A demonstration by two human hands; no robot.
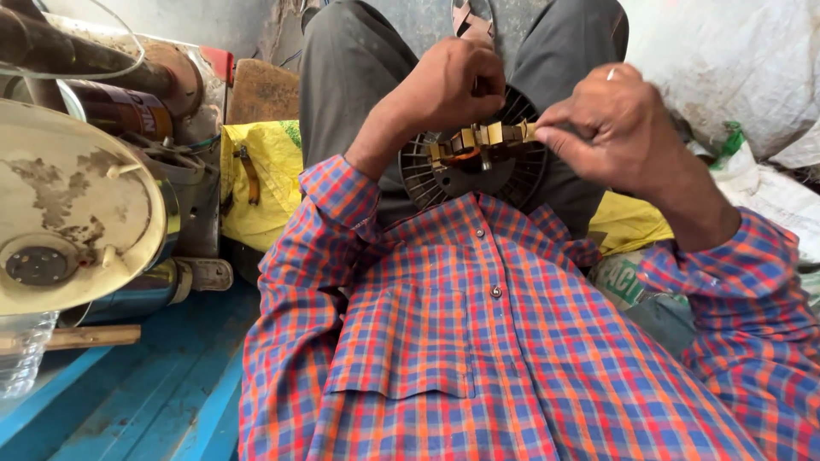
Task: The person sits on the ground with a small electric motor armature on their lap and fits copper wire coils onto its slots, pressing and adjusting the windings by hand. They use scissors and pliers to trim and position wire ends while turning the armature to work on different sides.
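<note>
A round, dark grey motor stator sits in the person's lap, just above the top edge of the checked shirt and between the grey trouser legs. Its outer rim is cut with many thin radial slots, like the spokes of a wheel, and most of these slots look bare. Across the upper half, from about 9 o'clock to 2 o'clock, runs a band of copper-coloured wire coils mixed with pale yellowish insulating paper strips that stand up out of the slots. A small metal shaft or bolt shows near the hub, and the lower part of the disc, toward 6 o'clock, is a plain dark face.

The left hand lies over the stator at about 11 o'clock, its fingers curled together and pressed down on the top of the winding; the fingertips are hidden behind the knuckles. The right hand comes in from 2 o'clock, thumb and forefinger pinched on the end of a pale paper strip at the rim, the other fingers folded close.

At 9 o'clock of the lap lie a yellow bag and, further out, a worn cream-coloured metal dish over a blue wooden surface.
</note>
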